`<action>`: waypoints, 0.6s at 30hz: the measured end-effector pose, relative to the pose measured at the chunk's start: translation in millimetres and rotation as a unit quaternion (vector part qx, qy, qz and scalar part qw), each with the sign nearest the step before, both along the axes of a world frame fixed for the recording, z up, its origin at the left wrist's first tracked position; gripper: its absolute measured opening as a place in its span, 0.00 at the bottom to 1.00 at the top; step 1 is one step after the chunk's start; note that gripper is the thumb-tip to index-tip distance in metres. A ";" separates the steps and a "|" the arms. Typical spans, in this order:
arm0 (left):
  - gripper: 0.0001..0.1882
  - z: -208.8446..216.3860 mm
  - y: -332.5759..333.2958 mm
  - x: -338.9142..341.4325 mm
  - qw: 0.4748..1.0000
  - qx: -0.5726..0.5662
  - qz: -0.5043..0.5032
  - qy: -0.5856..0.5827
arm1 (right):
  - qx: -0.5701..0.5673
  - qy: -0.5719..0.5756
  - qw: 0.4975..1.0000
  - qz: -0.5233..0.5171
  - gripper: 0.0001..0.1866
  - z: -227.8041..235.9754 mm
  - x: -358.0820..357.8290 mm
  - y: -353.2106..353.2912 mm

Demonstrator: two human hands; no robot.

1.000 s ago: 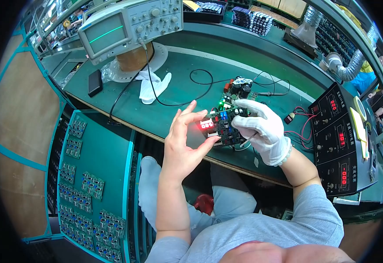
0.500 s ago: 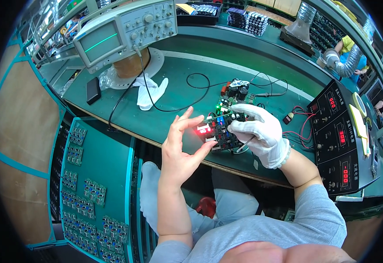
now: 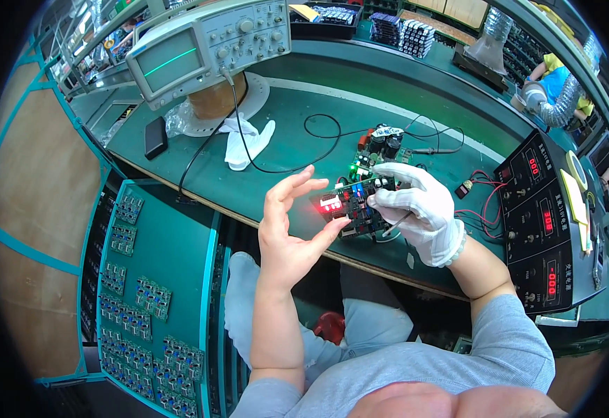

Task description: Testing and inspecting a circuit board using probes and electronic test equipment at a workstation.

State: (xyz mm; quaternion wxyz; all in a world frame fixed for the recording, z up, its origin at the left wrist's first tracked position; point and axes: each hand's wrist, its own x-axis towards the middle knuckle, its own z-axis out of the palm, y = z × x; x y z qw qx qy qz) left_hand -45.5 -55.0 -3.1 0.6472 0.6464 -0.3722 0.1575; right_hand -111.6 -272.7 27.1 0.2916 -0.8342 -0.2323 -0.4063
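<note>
A small circuit board [image 3: 356, 205] with a glowing red digit display and white connectors is tilted above the bench's front edge. My right hand [image 3: 423, 216], in a white glove, is closed at the board's right side. A slender metal tool [image 3: 396, 224] pokes out from under its gloved fingers; its kind is hidden. Bare, my left hand [image 3: 289, 233] is spread around the board's left end. Its thumb tip is at the lower connector, and its forefinger stands just off the upper corner. Behind lies a larger board [image 3: 374, 155] with black capacitors and a green light.
An oscilloscope [image 3: 207, 49] with a green trace stands back left, near a white glove [image 3: 248, 143] and a black phone [image 3: 156, 137]. Black power supplies [image 3: 538, 223] with red readouts stand right. Several circuit boards [image 3: 126, 317] lie on a green rack at lower left. Cables cross the bench.
The view has shifted slightly, so the bench sits a little further right. Both hands stay around the board; my left forefinger looks slightly further from its corner.
</note>
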 end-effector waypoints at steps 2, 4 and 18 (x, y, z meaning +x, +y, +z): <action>0.40 0.6 0.8 0.1 1.000 0.004 0.003 -0.008 | 0.015 0.000 1.000 0.008 0.15 -0.8 -0.4 1.0; 0.40 1.0 0.7 -0.3 1.000 0.008 0.009 -0.014 | 0.027 0.004 1.000 0.012 0.15 -1.8 -1.0 1.7; 0.38 2.0 -1.5 -2.4 0.999 0.036 0.030 -0.021 | 0.052 0.010 0.999 0.008 0.14 -8.4 -0.4 0.7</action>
